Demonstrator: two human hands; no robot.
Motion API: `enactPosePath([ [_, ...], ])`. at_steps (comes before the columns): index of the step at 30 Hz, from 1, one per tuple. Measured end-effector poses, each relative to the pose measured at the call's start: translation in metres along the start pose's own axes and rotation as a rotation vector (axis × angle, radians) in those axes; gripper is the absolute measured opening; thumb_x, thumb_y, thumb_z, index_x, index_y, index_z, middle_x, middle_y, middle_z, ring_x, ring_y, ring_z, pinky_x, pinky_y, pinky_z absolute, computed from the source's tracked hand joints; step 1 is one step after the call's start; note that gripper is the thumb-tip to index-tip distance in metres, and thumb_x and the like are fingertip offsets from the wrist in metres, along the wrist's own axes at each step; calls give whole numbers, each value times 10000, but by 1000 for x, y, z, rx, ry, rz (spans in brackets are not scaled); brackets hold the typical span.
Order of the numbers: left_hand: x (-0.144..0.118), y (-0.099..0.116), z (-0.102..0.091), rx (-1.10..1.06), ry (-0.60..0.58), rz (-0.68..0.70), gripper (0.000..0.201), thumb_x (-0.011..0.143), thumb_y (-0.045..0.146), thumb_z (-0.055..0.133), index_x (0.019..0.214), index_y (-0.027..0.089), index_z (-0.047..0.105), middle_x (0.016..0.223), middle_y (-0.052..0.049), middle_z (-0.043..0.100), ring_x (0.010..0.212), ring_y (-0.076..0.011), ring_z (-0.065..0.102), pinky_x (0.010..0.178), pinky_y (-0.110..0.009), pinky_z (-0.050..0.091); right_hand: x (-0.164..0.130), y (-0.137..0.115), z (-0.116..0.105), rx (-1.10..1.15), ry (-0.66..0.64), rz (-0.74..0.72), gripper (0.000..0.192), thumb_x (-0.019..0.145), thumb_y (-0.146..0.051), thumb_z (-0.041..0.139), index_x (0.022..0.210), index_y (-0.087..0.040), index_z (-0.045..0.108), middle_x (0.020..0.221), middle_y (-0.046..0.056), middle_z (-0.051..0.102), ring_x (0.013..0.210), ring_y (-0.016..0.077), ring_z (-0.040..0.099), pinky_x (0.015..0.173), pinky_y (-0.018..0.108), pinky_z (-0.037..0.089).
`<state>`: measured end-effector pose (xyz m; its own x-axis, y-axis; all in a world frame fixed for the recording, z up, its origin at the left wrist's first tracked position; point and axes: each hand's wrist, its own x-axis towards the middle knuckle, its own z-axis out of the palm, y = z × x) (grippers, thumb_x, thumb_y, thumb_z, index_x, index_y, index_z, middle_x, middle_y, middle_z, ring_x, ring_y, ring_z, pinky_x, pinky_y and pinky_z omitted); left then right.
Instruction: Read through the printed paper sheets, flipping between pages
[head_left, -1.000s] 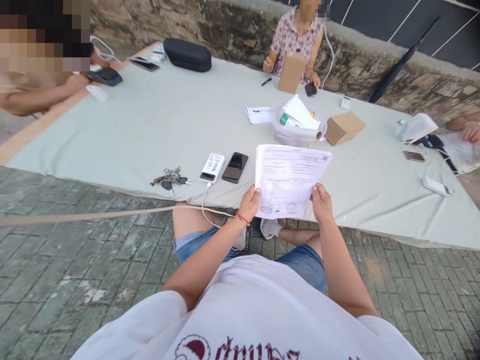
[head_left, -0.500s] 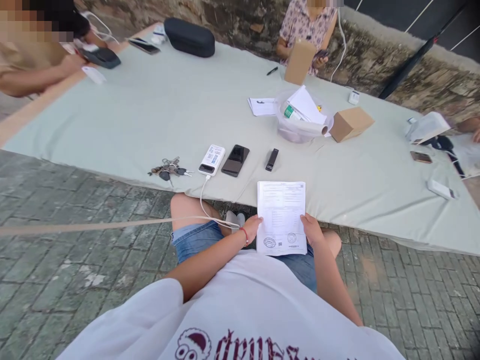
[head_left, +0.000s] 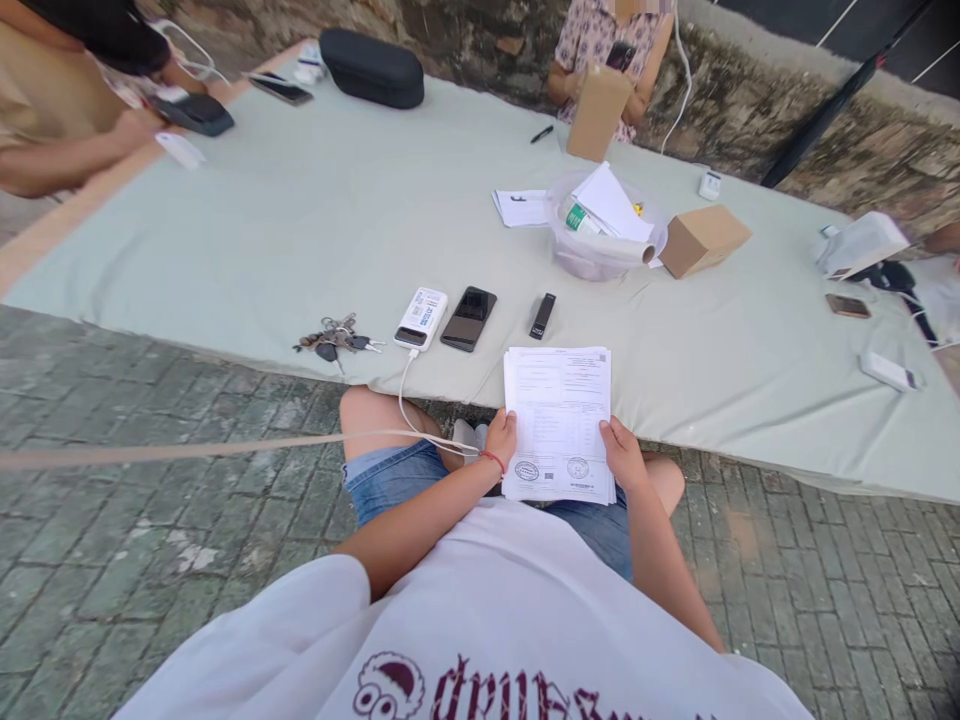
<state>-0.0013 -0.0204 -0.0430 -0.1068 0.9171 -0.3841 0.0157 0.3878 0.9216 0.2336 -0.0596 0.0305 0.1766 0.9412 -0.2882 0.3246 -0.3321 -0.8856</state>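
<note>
A long table point(head_left: 315, 220) under pale green cloth runs from nine o'clock to three o'clock; grey brick paving point(head_left: 112, 560) lies below it toward six o'clock; a rough stone wall point(head_left: 750, 110) stands behind at twelve o'clock; flat daylight falls throughout.

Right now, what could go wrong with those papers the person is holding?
The papers are a loose stack gripped only at the lower edges by the left hand and right hand, so sheets could slide apart or blow away outdoors. The white cable from the power bank hangs off the table edge across the person's knee; a leg movement might tug the power bank off.
</note>
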Motion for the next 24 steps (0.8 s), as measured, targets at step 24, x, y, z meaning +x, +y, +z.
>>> enactPosePath([
  [24, 17, 60, 1, -200, -69, 199, 297, 964, 510, 518, 991, 217, 555, 1065, -71, 717, 1019, -234, 667, 966, -413, 520, -1, -5, -27, -44, 17, -72, 408, 912, -622, 561, 1002, -244, 685, 906, 49, 726, 886, 265, 649, 828, 429, 556],
])
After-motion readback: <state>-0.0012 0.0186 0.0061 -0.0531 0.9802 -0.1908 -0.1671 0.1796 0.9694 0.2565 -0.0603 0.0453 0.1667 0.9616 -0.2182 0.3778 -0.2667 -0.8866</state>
